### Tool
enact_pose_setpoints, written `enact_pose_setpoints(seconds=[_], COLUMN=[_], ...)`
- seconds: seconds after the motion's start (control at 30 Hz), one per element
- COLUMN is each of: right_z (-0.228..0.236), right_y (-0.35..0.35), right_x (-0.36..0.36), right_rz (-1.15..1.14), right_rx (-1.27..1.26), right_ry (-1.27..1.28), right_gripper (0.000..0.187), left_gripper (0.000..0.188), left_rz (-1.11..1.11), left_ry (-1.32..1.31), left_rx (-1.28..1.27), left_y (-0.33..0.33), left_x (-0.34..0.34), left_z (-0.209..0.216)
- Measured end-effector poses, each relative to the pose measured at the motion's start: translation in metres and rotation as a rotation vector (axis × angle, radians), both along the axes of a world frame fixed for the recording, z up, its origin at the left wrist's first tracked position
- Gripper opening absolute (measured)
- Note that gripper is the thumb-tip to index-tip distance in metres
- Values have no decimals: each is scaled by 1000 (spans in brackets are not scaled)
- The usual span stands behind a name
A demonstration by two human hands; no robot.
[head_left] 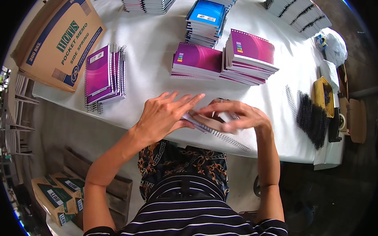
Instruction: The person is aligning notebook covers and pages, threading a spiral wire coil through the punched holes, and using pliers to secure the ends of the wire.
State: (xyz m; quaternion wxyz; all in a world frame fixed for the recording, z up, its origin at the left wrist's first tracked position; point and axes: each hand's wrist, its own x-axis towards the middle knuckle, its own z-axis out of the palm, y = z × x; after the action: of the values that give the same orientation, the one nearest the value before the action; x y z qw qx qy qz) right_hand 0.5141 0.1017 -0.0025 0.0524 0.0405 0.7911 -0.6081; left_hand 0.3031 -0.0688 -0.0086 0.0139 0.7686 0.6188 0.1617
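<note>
Both my arms reach forward over the edge of the white tabletop (pixel 149 66), with my elbows bent out to the sides. My left hand (pixel 163 113) is open, with its back facing up. Its fingers are long and straight and point ahead and to the right, and its thumb lies lower, near the little book. My right hand (pixel 245 113) turns in toward the left one, with its fingers bent. It is blurry, so I cannot tell if it is pinching anything.

The little book (pixel 193 122) is between my two hands, just past my left thumb, and mostly hidden by my fingers. A wire coil (pixel 230 139) runs along the book's near side, and its loose end sticks out below my right hand, toward me.

Ahead of my hands are two purple piles (pixel 197 62) side by side, with a blue pile (pixel 205 18) behind them. Purple notebooks with coils (pixel 98 73) sit to the left of my left hand. Lots of black coils (pixel 311 122) lie to the right of my right hand.
</note>
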Motion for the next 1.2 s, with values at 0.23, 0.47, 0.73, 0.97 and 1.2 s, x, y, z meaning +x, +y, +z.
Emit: enact_pose_setpoints(seconds=[0.23,0.47,0.73,0.97,1.2], right_z=[11,22,17,19,18], right_y=[-1,3,7,24,1], right_x=[-4,3,-2,23,75], right_rz=[-83,-90,-83,-237,-622], right_rx=[122,88,262,269,1257], right_ry=[-132,-125,-158,35,-196], right_gripper=[87,87,87,69,63], left_gripper=[78,52,48,83,114], left_rz=[25,-33,-98,-187,-257], left_ry=[-33,-12,151,117,106], left_rx=[66,-119,-258,-152,-270], left_y=[3,4,23,33,29], left_x=[1,-6,-9,-20,-10], left_z=[-10,1,5,-7,-28])
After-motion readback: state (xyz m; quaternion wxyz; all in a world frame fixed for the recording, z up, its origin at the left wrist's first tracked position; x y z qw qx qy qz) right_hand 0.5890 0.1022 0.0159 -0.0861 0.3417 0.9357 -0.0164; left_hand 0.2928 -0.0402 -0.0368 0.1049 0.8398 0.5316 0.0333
